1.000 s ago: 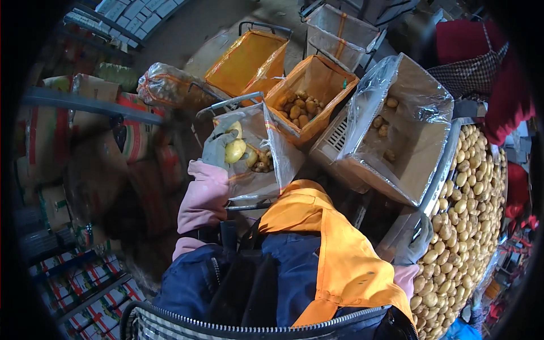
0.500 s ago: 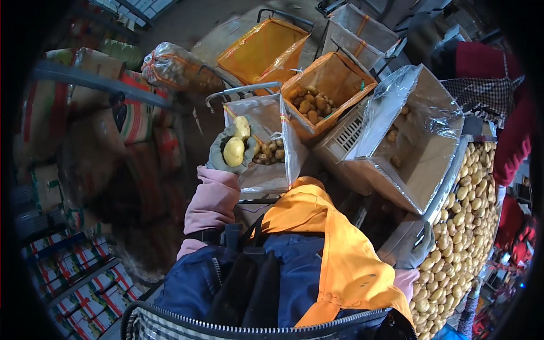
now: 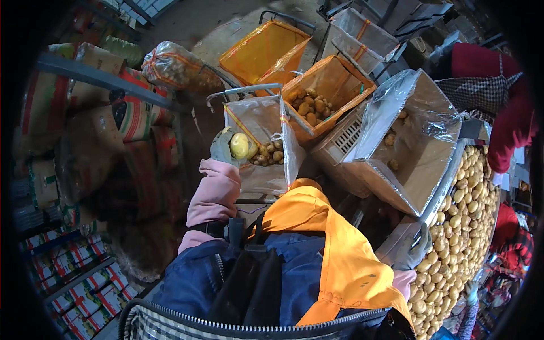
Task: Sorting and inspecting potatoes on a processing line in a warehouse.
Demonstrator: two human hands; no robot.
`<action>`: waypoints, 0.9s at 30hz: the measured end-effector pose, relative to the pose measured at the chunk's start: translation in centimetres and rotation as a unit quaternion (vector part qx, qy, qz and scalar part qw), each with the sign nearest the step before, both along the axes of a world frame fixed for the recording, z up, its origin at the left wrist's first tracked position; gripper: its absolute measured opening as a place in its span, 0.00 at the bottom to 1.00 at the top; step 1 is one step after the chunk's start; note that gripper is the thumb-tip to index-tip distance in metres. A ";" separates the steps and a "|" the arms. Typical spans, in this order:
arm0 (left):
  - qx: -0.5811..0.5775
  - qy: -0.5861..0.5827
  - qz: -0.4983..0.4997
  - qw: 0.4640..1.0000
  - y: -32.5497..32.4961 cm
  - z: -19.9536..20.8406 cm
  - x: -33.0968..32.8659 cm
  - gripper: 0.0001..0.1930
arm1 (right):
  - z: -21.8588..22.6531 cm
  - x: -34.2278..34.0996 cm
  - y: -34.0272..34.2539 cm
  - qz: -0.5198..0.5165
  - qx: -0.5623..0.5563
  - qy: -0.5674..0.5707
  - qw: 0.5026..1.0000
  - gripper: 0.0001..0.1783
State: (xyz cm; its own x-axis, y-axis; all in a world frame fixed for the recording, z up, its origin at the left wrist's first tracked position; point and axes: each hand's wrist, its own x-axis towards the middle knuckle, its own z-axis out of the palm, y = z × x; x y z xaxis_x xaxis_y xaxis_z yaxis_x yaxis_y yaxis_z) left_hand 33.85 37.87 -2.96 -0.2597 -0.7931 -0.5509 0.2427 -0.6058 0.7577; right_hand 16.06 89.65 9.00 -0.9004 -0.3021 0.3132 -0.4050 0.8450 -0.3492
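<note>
My left hand [image 3: 220,147], in a grey glove, is tipped sideways at the left wall of a clear-lined crate [image 3: 263,184]. Large pale yellow potatoes [image 3: 239,145] rest against its palm, cupped over the crate's inside. Smaller brown potatoes [image 3: 276,155] lie in that crate beside them. On the right, my right hand [image 3: 412,253], also gloved in grey, lies at the near edge of a big heap of potatoes [image 3: 453,243]. Its fingers look stretched out along the rim, with no potato visible in them; part of the hand is in shadow.
Beyond stands an orange-lined crate [image 3: 334,131] holding potatoes, with another orange-lined crate [image 3: 243,54] behind. A large plastic-lined box [image 3: 396,181] with a few potatoes stands right of centre. A person in a red sleeve [image 3: 513,144] works at the heap's far side. Cartons and sacks [image 3: 102,130] fill the left.
My left hand has turned from palm up to tipped toward the crate, and the pale potatoes have shifted right and lower with it. My right hand has hardly moved.
</note>
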 end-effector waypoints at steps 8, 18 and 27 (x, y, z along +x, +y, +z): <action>-0.027 0.086 -0.092 0.992 -0.5 0.9 -3.8 0.11 | 0.0 0.2 0.3 -0.004 -0.006 0.019 1.000 0.27; 0.061 0.317 -0.120 0.939 2.1 5.4 -19.2 0.17 | 0.4 0.2 -1.1 -0.034 -0.001 0.010 0.999 0.24; 0.109 0.382 -0.345 0.850 8.1 11.2 -18.5 0.25 | 1.3 0.8 -1.5 -0.034 -0.023 -0.001 0.999 0.25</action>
